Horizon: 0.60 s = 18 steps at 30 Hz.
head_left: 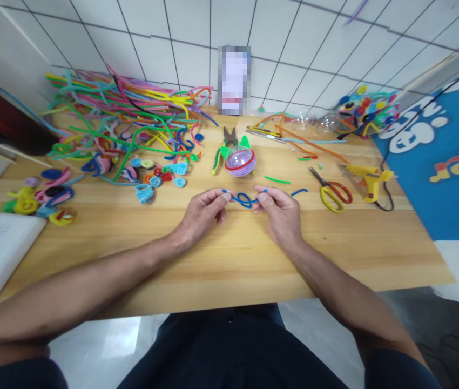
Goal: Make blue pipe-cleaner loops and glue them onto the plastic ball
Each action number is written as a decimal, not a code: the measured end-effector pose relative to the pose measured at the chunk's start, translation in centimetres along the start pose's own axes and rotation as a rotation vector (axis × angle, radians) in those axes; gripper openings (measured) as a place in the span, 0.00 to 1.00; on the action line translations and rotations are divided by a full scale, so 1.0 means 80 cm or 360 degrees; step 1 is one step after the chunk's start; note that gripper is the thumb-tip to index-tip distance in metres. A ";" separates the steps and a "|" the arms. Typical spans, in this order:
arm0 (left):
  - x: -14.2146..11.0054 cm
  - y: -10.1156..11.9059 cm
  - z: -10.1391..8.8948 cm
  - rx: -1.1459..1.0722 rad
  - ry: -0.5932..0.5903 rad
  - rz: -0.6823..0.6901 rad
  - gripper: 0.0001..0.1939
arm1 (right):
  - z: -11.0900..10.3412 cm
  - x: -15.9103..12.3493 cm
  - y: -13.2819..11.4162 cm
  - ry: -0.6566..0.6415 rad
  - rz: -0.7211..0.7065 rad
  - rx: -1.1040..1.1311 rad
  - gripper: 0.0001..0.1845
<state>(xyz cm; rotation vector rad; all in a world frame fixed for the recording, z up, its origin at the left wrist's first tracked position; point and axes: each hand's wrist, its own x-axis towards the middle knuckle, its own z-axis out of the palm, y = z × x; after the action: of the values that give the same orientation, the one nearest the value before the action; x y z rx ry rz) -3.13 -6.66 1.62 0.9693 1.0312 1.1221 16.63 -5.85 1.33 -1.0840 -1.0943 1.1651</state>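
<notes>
Left hand [207, 212] and right hand [281, 214], pinched closed, hold blue pipe cleaner [246, 201] near its ends, in front of purple ball [240, 165]; likely light, soft, bendable; grip there.

Blue pipe cleaner [249, 202]; red-ringed purple ball [240, 172]; yellow glue gun [371, 182].
</notes>
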 end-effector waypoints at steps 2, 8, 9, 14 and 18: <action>0.001 0.001 -0.001 -0.0070 0.0024 -0.0025 0.20 | 0.000 -0.002 0.001 -0.0010 -0.0026 -0.0014 0.15; 0.003 0.004 -0.001 0.0122 -0.0105 -0.0055 0.18 | -0.002 0.004 -0.009 0.0093 -0.0012 0.0116 0.14; 0.003 0.004 -0.001 0.0159 -0.0133 -0.0055 0.18 | -0.003 0.006 -0.011 0.0125 -0.0017 0.0145 0.14; 0.004 -0.001 -0.004 0.0253 -0.0047 0.0008 0.14 | -0.013 0.016 -0.017 0.0178 -0.0034 0.0212 0.14; 0.003 0.004 -0.003 0.0114 -0.0064 -0.0047 0.20 | -0.011 0.014 -0.017 0.0111 0.0030 0.0296 0.15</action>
<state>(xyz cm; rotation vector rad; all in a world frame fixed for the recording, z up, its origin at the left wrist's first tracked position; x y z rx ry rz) -3.39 -6.32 1.81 1.0265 1.0560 1.0431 17.76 -4.89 2.61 -0.9841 -0.9049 1.2097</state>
